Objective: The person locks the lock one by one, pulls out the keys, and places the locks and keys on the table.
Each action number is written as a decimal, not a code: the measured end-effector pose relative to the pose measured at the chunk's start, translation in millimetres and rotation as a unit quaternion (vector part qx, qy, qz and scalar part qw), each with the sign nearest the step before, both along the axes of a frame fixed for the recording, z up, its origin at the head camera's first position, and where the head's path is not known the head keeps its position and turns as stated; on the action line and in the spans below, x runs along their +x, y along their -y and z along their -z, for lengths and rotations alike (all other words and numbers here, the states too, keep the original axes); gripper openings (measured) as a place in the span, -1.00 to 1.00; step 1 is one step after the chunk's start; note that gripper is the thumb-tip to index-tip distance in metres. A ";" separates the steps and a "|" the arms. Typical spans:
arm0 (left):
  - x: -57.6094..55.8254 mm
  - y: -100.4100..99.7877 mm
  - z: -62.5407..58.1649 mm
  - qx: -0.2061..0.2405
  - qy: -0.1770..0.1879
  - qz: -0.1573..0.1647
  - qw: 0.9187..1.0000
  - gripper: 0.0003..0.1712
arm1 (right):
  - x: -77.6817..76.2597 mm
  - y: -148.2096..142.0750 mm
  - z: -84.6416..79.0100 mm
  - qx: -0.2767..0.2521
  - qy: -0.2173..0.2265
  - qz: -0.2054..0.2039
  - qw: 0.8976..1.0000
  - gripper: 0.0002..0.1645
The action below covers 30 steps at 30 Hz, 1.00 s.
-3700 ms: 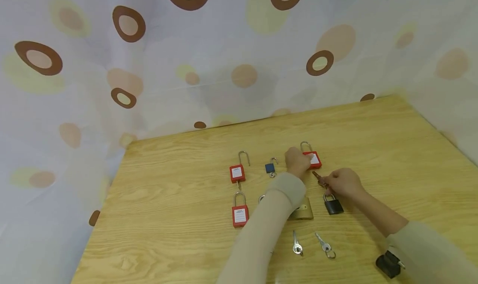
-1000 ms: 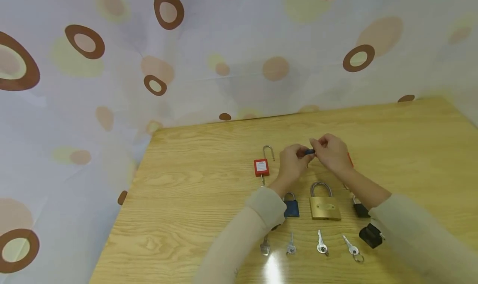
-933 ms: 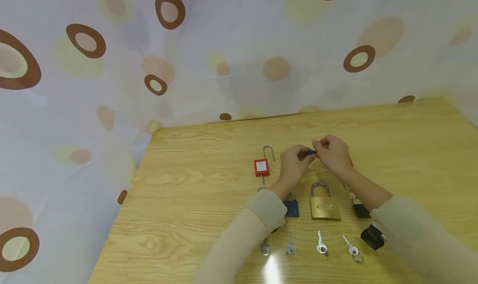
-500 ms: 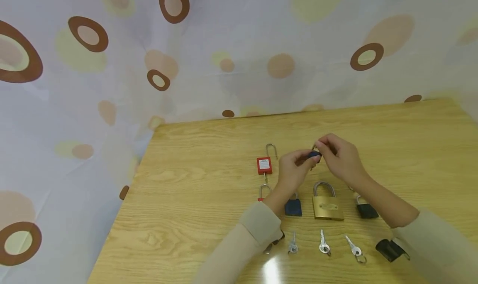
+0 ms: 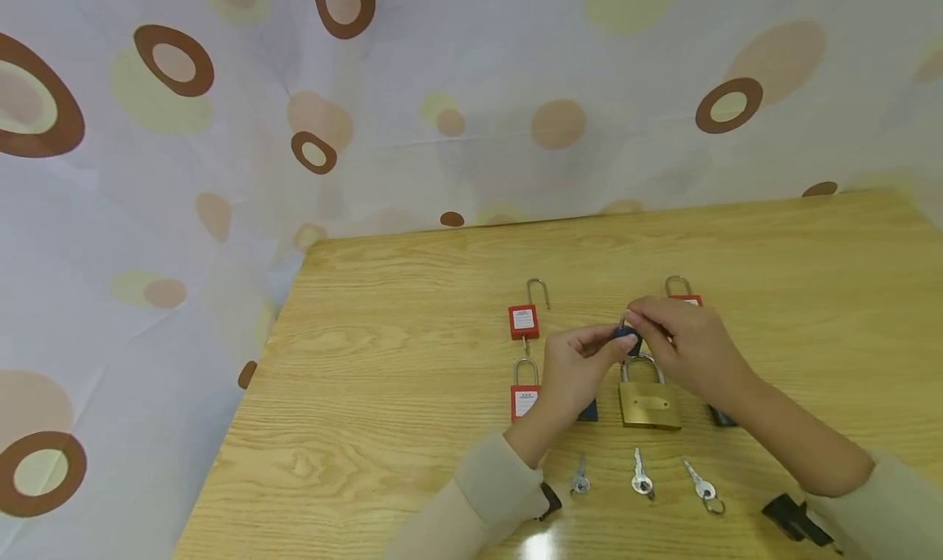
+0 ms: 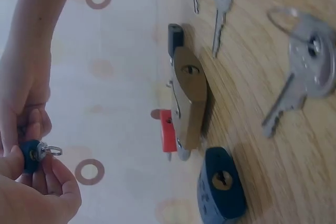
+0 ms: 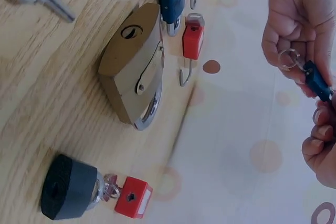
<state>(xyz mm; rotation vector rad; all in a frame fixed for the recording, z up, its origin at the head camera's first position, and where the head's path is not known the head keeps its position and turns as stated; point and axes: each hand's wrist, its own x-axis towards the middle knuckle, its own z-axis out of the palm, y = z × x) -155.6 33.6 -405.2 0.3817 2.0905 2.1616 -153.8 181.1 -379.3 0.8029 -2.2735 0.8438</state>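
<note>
A small blue padlock (image 5: 628,339) is held up in front of the gold padlock's shackle in the head view. My left hand (image 5: 576,370) pinches its body between thumb and fingers. My right hand (image 5: 688,343) pinches the metal shackle at the top. In the left wrist view a small key (image 6: 43,150) with a ring sits in the bottom of the blue padlock. The right wrist view shows the blue body (image 7: 316,80) between both hands, with the ring hanging at one end. The gold padlock (image 5: 650,406) stands on the table just below the hands.
Red padlocks stand around: an unlatched one (image 5: 524,321) with a key, one (image 5: 525,396) nearer, and another (image 5: 687,299) behind my right hand. A larger blue padlock (image 6: 223,182) and a black padlock (image 7: 68,187) flank the gold one. Loose keys (image 5: 641,476) lie in front.
The small blue padlock, earlier lying on the table, is now up in both hands. During the last second both hands came nearer with it. The right hand no longer holds the brownish key.
</note>
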 end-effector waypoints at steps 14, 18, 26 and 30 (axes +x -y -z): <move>11.3 -7.6 -1.2 -0.015 0.006 -0.064 0.998 -0.77 | 9.8 0.7 11.8 0.061 -0.013 0.017 0.998 -0.96; 8.1 -10.5 -3.6 -0.009 0.052 -0.046 0.998 -0.77 | 12.2 -4.1 5.9 0.048 0.041 0.016 0.998 -0.90; -9.9 -13.5 -15.9 0.073 0.150 -0.059 0.984 -0.73 | 21.7 -2.8 13.7 -0.187 0.268 0.072 0.942 -0.74; -17.4 -14.8 -19.2 0.074 0.172 -0.072 0.980 -0.74 | 24.8 2.2 21.7 -0.237 0.365 0.081 0.897 -0.66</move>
